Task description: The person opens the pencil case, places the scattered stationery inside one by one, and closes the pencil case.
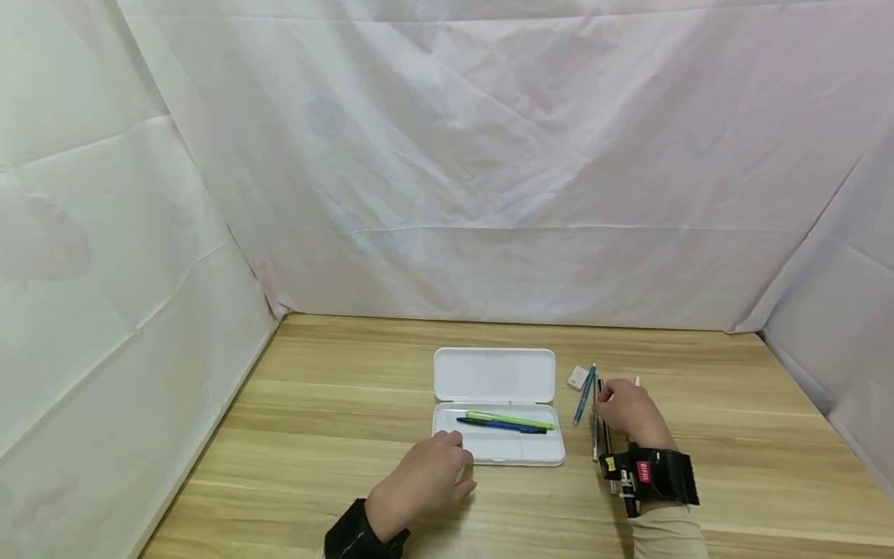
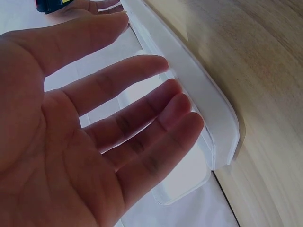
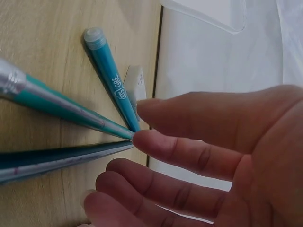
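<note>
Reaching with the right hand over a slim teal-and-silver pen and a darker slim pen, both lying on a wood-grained table. Showing that hand half open, with thumb and forefinger slightly parted, the other fingers loosely bent, and no firm hold in sight; too close to tell of any touch between forefinger and the pen ends just beside it. Lying farther left of the right hand, with a clear end and white lettering, seen with a teal pen, and beyond that with a white eraser. Poking out past the right hand's knuckles, with just a pale tip in view.

Holding the left hand open, with fingers nearly straight, thumb spread apart and nothing in its hold, at the near left corner of a white pencil case; cannot tell of contact between fingertips and case wall. Opened flat ahead of the left hand and to its right, well left of the right hand, with a lid on the far side. Carrying inside, beyond the left fingertips, a green pen and a blue pen, side by side.
</note>
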Motion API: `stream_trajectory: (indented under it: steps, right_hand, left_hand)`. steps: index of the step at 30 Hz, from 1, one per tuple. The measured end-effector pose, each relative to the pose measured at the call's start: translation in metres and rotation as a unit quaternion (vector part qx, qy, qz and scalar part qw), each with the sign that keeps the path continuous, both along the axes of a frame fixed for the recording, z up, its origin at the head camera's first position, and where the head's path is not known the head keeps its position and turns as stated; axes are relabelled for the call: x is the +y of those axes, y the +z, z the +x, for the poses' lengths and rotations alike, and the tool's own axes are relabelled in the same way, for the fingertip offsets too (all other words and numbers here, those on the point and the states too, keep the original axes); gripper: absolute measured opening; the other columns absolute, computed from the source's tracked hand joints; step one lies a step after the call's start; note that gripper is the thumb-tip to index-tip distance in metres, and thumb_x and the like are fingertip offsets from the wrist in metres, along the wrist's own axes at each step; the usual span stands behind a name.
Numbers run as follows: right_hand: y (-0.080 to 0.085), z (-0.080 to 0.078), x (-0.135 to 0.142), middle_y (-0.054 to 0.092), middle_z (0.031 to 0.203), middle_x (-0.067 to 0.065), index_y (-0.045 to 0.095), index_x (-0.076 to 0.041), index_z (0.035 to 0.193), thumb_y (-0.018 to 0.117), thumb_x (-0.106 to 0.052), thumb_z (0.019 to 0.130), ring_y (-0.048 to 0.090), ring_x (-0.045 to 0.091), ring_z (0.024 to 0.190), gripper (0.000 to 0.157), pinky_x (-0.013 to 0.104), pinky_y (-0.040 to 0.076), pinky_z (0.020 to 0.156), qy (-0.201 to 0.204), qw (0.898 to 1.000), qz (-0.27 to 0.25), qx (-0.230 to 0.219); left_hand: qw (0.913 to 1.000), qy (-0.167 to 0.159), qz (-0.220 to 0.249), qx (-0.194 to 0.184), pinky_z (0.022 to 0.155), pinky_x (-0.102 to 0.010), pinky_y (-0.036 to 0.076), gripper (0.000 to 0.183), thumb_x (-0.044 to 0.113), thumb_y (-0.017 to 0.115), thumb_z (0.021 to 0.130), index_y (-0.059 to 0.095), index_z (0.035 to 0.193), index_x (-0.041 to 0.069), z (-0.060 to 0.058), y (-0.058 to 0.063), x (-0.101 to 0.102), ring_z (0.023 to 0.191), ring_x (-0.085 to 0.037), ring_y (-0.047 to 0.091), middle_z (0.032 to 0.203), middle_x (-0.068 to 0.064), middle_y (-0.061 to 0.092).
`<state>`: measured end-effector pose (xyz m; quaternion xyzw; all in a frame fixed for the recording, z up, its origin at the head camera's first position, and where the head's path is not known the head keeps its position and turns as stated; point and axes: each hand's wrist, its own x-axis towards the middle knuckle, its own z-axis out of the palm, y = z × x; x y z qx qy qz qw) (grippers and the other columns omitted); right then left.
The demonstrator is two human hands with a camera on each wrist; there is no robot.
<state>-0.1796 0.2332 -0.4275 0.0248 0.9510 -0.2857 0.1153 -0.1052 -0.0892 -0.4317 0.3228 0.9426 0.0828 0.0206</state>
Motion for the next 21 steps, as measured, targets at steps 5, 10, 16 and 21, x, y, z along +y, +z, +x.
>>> stream_trajectory:
  steps: [5,10,16,21]
  right_hand:
    - [-0.0004,0.0002,0.0021,0.053,0.075,0.011,0.058,0.003,0.092,0.057,-0.006,0.091,0.050,0.022,0.062,0.009,0.032,0.042,0.051,-0.019,1.000,-0.008,-0.005]
    - [-0.0024,-0.0006,0.0038,0.053,0.076,0.011,0.058,0.004,0.093,0.056,-0.003,0.089,0.050,0.023,0.064,0.008,0.032,0.041,0.053,-0.033,0.999,-0.008,-0.015]
    - [-0.0030,-0.0010,0.0036,0.055,0.078,0.012,0.060,0.005,0.095,0.056,-0.003,0.089,0.050,0.024,0.067,0.011,0.032,0.041,0.055,-0.039,0.999,-0.005,-0.020]
    - [-0.0048,-0.0025,0.0035,0.054,0.077,0.012,0.060,0.004,0.094,0.057,-0.003,0.088,0.050,0.024,0.066,0.010,0.032,0.040,0.055,-0.045,0.999,0.001,-0.026]
  left_hand:
    - [1.0000,-0.002,0.004,-0.002,0.059,-0.021,0.036,0.015,0.030,0.075,0.082,0.070,0.077,0.017,0.0001,-0.0001,-0.0001,0.068,-0.009,0.043,0.075,0.007,0.049]
    - [1.0000,-0.004,0.007,-0.002,0.060,-0.020,0.036,0.015,0.030,0.075,0.083,0.070,0.077,0.017,0.0003,0.0000,-0.0003,0.068,-0.009,0.043,0.075,0.007,0.048]
    - [1.0000,-0.003,0.004,-0.006,0.061,-0.020,0.037,0.015,0.030,0.075,0.083,0.071,0.079,0.016,0.0005,0.0008,-0.0007,0.069,-0.009,0.043,0.076,0.007,0.049]
    - [1.0000,-0.003,0.007,-0.005,0.061,-0.021,0.038,0.015,0.030,0.076,0.083,0.071,0.080,0.017,0.0003,0.0001,-0.0015,0.070,-0.009,0.044,0.077,0.007,0.050]
